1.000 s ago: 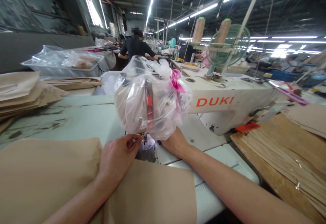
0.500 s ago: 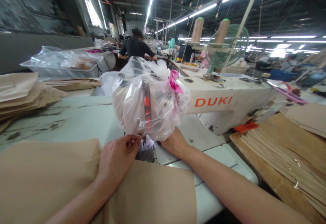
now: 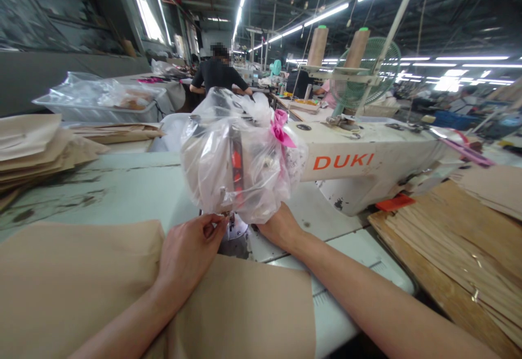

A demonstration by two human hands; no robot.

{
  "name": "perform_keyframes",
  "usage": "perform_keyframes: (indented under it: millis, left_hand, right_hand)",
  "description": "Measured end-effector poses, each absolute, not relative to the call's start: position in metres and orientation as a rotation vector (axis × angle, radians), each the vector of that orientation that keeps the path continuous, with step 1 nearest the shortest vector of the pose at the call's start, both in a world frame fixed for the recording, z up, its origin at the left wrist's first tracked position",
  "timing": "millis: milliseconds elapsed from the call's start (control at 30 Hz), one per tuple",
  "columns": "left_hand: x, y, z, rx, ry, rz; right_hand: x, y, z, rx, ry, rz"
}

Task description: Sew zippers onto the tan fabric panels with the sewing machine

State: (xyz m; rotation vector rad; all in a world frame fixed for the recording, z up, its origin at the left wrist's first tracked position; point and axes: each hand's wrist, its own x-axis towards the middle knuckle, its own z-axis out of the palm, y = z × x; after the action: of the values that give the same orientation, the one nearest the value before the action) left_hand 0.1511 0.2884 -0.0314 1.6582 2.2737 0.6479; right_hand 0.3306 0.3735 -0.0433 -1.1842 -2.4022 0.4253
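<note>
A white sewing machine [image 3: 342, 155] stands across the table, its head wrapped in a clear plastic bag [image 3: 212, 168] tied with a pink strip [image 3: 281, 129]. My left hand [image 3: 190, 247] is closed in a pinch just left of the lit needle area [image 3: 234, 228]; what its fingertips hold is too small to make out. Behind the needle's right side, under the bag, reaches my right hand [image 3: 279, 229], its fingers hidden. Tan fabric [image 3: 248, 304] lies flat before the machine, and a larger tan piece [image 3: 77, 277] spreads beneath my left forearm.
Stacked tan pieces [image 3: 32, 147] lie at the left, near a white tub [image 3: 142, 110] with plastic bags. At the right, a wooden board [image 3: 377, 226] bears more tan fabric. Two thread cones [image 3: 318, 47] stand behind the machine. A person in black [image 3: 220, 76] sits ahead.
Both hands and the fabric keep nearly the same place. The view has shifted very slightly.
</note>
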Motion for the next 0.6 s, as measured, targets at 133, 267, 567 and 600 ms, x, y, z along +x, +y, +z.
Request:
perform_keyframes:
  millis: [133,267,567,600]
  left_hand:
    - [0.151,0.288,-0.03,1.66,2.253,0.656]
    - [0.151,0.289,-0.031,1.655,2.259,0.663]
    - [0.153,0.288,-0.026,1.618,2.233,0.71]
    - [0.154,0.288,-0.026,1.615,2.227,0.721]
  right_hand:
    - [0.331,0.373,-0.038,-1.187,-2.397,0.444]
    - [0.33,0.369,-0.031,-1.143,-2.358,0.517]
    - [0.319,0.366,-0.05,-0.965,-2.242,0.605]
    - [0.317,0.367,-0.051,-0.957,-2.235,0.589]
